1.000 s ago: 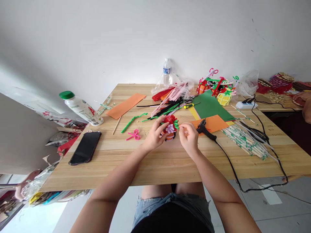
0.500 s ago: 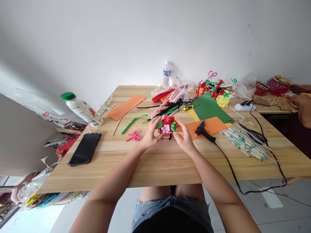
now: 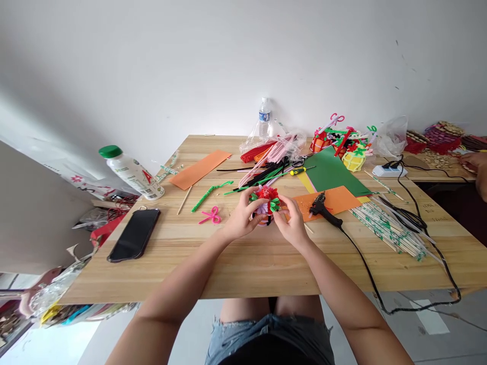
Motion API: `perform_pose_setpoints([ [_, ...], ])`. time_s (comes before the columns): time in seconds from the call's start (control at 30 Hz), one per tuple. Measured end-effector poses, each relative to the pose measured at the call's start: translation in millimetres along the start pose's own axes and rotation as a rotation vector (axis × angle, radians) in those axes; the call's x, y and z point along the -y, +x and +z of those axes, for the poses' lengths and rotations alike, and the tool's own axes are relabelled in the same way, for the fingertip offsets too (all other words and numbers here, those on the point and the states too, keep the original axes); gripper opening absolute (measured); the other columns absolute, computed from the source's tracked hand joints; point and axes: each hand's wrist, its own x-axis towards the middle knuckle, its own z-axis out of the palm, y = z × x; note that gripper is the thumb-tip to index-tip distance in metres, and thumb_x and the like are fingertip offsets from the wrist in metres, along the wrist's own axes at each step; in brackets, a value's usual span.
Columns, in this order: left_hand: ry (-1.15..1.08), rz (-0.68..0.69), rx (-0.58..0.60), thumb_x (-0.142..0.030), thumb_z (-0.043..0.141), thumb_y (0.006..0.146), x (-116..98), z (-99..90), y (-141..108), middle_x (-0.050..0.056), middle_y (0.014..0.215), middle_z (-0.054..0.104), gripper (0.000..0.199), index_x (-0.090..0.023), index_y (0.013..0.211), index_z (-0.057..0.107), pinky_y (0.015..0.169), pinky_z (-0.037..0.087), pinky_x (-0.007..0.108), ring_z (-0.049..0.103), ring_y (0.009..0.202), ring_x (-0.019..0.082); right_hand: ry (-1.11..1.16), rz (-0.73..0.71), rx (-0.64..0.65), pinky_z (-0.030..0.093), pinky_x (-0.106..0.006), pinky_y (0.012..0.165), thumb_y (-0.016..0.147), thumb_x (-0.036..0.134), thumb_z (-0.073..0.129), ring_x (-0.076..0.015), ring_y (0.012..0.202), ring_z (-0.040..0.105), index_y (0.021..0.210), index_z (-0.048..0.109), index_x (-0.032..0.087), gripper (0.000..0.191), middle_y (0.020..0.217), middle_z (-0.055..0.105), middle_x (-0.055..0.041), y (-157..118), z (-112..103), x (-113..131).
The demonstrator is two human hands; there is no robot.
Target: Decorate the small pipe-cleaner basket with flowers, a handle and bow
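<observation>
Between my two hands, just above the wooden table [image 3: 236,268], is a small pipe-cleaner flower ornament [image 3: 267,195] with red, lilac and green petals on top and an orange and black body below. My left hand [image 3: 243,217] grips its left side, thumb and fingers bent around it. On the opposite side, the fingers of my right hand [image 3: 292,220] press against the petals and body. Left of my hands lie a pink pipe-cleaner bow [image 3: 211,215] and a coiled green pipe cleaner [image 3: 207,195]. A black glue gun [image 3: 325,209] rests on orange paper [image 3: 346,197] to the right.
A phone [image 3: 134,234] and a white bottle [image 3: 133,172] are at left. Bundled pipe cleaners [image 3: 268,154], a screwdriver [image 3: 302,171] and finished ornaments [image 3: 353,159] lie behind. Wrapped sticks [image 3: 388,228] and the glue gun's cable [image 3: 367,274] occupy the right. Another person's hand [image 3: 475,162] is at far right.
The flower ornament has turned and tipped slightly between my hands, its lilac flower shifting. My left fingers have moved in over the petals. The whole view has shifted a little.
</observation>
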Motion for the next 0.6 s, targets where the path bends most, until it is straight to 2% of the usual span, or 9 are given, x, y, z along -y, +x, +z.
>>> perform_pose_setpoints([
  [0.1,0.042,0.015,0.001,-0.027,0.055,0.092,-0.3,-1.4,0.6,0.016,0.143,0.028,0.046,-0.027,0.136,0.045,0.104,0.044,0.050,0.036,0.135,0.031,-0.005,0.002,0.002,0.062,-0.034,0.076,0.086,0.023,0.057,-0.0234,0.107,0.060,0.129,0.052,0.023,0.043,0.121,0.055,-0.0130,-0.7,-0.1,-0.2],
  [0.27,0.152,0.025,0.050,-0.024,0.052,0.093,-3.0,-3.3,0.2,0.015,0.151,0.015,0.047,-0.028,0.139,0.042,0.104,0.044,0.053,0.030,0.140,0.036,-0.014,0.015,0.013,0.062,-0.036,0.078,0.086,0.023,0.058,-0.0236,0.106,0.060,0.129,0.052,0.024,0.044,0.121,0.056,-0.0125,-1.1,0.2,0.0],
  [0.6,0.142,0.031,0.048,-0.021,0.053,0.092,-2.4,-2.5,1.4,0.013,0.150,0.024,0.030,-0.024,0.121,0.055,0.107,0.043,0.050,0.036,0.136,0.031,-0.010,0.007,0.012,0.061,-0.037,0.078,0.086,0.021,0.057,-0.0233,0.105,0.060,0.128,0.053,0.024,0.042,0.120,0.056,-0.0125,-1.3,0.6,0.0],
])
